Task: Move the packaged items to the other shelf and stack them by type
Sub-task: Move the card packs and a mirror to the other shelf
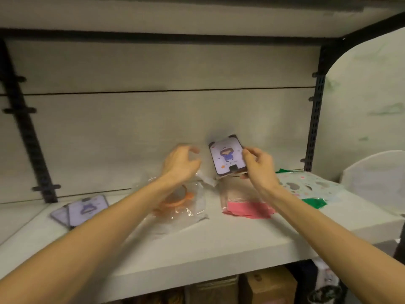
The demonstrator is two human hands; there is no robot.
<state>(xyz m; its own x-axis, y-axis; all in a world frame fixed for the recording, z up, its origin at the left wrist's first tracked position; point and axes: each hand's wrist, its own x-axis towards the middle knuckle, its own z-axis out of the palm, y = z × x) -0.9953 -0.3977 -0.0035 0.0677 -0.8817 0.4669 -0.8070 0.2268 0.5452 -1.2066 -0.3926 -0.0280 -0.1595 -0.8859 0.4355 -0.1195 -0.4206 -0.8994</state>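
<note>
My right hand (257, 164) grips a small stack of purple-and-white cartoon cards (226, 155), held upright above the white shelf (219, 244). To its left my left hand (180, 164) hovers with fingers loosely curled and nothing in it, above a clear bag holding an orange item (177, 202). Two more purple cartoon cards (81, 210) lie flat at the shelf's left. A clear packet with pink sheets (247, 208) lies under my right wrist. A patterned packet with green pieces (311, 186) sits at the right.
Black slotted uprights (314, 119) frame the shelf bay, and another shelf board runs overhead. A white curved object (377, 172) stands at the far right. Cardboard boxes (269, 286) sit on the level below.
</note>
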